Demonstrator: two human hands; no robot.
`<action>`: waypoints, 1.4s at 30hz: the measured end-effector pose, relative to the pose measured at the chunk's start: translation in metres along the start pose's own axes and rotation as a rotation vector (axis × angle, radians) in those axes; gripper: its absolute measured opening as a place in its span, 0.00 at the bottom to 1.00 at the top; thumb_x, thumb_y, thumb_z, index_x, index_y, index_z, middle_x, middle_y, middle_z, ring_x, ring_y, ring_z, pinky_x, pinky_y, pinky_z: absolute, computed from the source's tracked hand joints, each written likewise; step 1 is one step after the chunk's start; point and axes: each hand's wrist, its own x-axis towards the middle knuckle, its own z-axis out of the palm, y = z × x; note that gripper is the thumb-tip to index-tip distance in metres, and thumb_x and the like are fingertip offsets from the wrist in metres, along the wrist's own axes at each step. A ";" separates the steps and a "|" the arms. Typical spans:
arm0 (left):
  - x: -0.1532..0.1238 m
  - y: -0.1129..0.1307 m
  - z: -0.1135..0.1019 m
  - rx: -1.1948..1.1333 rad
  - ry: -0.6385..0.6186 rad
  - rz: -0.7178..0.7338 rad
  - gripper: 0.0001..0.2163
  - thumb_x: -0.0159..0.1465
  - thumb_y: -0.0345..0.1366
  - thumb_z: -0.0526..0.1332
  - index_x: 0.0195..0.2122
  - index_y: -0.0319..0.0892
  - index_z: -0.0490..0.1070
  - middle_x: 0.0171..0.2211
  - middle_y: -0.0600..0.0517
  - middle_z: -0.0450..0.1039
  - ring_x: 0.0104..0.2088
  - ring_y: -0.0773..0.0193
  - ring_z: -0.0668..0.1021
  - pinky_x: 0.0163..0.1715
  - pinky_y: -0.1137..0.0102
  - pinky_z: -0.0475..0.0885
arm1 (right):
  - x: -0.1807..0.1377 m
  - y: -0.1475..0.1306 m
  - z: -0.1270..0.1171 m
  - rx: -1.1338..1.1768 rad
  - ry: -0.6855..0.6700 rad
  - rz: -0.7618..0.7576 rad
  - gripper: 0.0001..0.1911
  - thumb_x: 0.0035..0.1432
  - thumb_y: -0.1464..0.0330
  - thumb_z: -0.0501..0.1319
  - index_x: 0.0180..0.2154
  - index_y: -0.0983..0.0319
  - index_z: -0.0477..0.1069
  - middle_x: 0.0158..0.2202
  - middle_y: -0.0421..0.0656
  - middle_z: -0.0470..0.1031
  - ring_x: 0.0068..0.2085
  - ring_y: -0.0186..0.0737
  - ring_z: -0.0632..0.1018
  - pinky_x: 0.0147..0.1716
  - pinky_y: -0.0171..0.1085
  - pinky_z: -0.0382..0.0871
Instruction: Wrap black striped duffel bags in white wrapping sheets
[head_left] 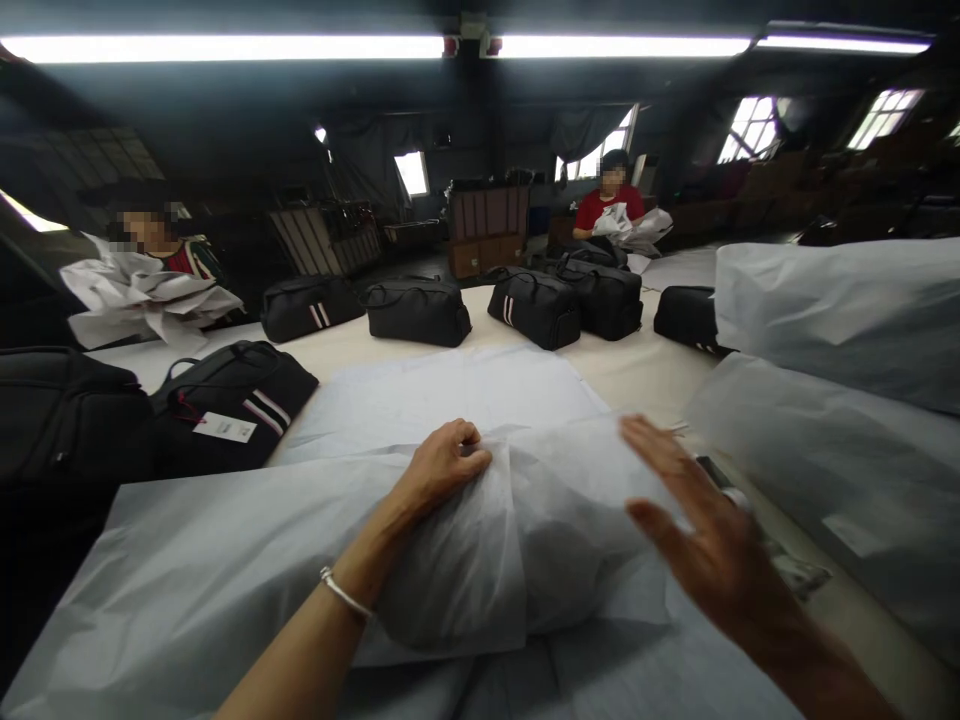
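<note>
- Broad cream table (pixel 480 335).
- Thin translucent white paper (pixel 247 540), near centre, over a dark bulky form (pixel 442 585). Paper looks light, creasable, easily torn; best held flat-fingered along its edge. Form probably soft, heavier; support from beneath.
- Black striped duffel bag (pixel 225 395), left, just beyond paper.
- Right hand (pixel 697 520): spread, blurred, grasping nothing.
- Left hand (pixel 442 462): bent fingers on paper; pinching or pressing, cannot tell.
</note>
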 end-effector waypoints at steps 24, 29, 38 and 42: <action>-0.048 -0.018 0.044 0.518 0.194 0.324 0.22 0.71 0.41 0.42 0.58 0.41 0.68 0.57 0.44 0.70 0.56 0.51 0.72 0.58 0.50 0.67 | -0.039 0.134 -0.078 0.011 -0.092 0.907 0.14 0.55 0.59 0.61 0.33 0.61 0.79 0.36 0.43 0.81 0.43 0.48 0.78 0.44 0.38 0.68; -0.047 -0.019 0.043 0.491 0.189 0.330 0.23 0.71 0.43 0.43 0.58 0.42 0.69 0.57 0.44 0.70 0.56 0.51 0.73 0.57 0.52 0.68 | -0.095 0.207 -0.091 0.057 -0.130 1.101 0.08 0.47 0.65 0.64 0.25 0.64 0.77 0.24 0.44 0.77 0.33 0.46 0.77 0.34 0.38 0.67; -0.047 -0.018 0.040 0.491 0.184 0.327 0.24 0.71 0.46 0.42 0.58 0.40 0.68 0.58 0.44 0.70 0.56 0.52 0.73 0.59 0.54 0.67 | -0.113 0.244 -0.049 0.222 -0.050 1.231 0.12 0.57 0.67 0.64 0.24 0.65 0.70 0.22 0.38 0.70 0.25 0.33 0.70 0.29 0.34 0.64; -0.049 -0.013 0.037 0.478 0.185 0.324 0.25 0.71 0.47 0.41 0.57 0.41 0.69 0.57 0.45 0.71 0.56 0.52 0.73 0.58 0.54 0.68 | -0.109 0.242 -0.059 0.268 0.020 1.237 0.10 0.55 0.67 0.63 0.25 0.64 0.68 0.21 0.36 0.68 0.24 0.31 0.69 0.29 0.33 0.66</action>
